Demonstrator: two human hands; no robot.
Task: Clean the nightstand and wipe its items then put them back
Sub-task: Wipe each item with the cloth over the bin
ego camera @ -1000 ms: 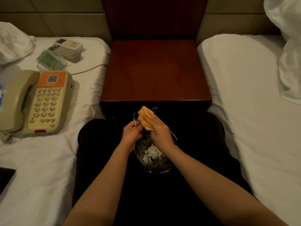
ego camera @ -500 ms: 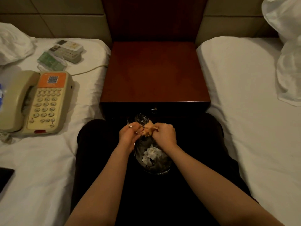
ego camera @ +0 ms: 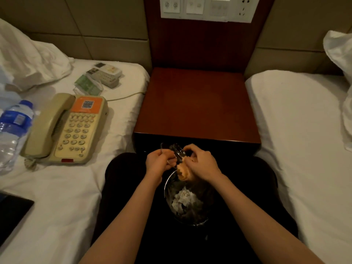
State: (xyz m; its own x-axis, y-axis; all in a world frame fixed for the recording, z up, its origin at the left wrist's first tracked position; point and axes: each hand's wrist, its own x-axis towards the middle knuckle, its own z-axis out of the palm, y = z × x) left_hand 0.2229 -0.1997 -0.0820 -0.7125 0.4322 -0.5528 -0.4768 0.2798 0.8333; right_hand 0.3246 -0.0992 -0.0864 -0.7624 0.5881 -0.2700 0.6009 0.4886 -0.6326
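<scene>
Over a round bin (ego camera: 166, 189) in front of the nightstand (ego camera: 196, 103), my left hand (ego camera: 159, 161) grips a small clear glass item (ego camera: 177, 150). My right hand (ego camera: 202, 163) holds a bunched orange cloth (ego camera: 183, 173) pressed against that glass. The two hands are close together, just below the nightstand's front edge. The red-brown nightstand top is bare. A beige telephone (ego camera: 66, 128), two remotes (ego camera: 106, 74), a green card holder (ego camera: 87, 86) and a water bottle (ego camera: 13, 126) lie on the left bed.
The bin has a dark liner and crumpled white tissue (ego camera: 183, 197) inside. White beds flank the nightstand, with pillows (ego camera: 28, 61) at the far corners. A dark flat device (ego camera: 11, 212) lies at the left bed's near edge. A switch panel (ego camera: 205, 8) sits on the wall above.
The orange cloth, held up above the hands a second ago, is now bunched low between them against the glass item. The view has tilted up, showing the switch panel and bottle.
</scene>
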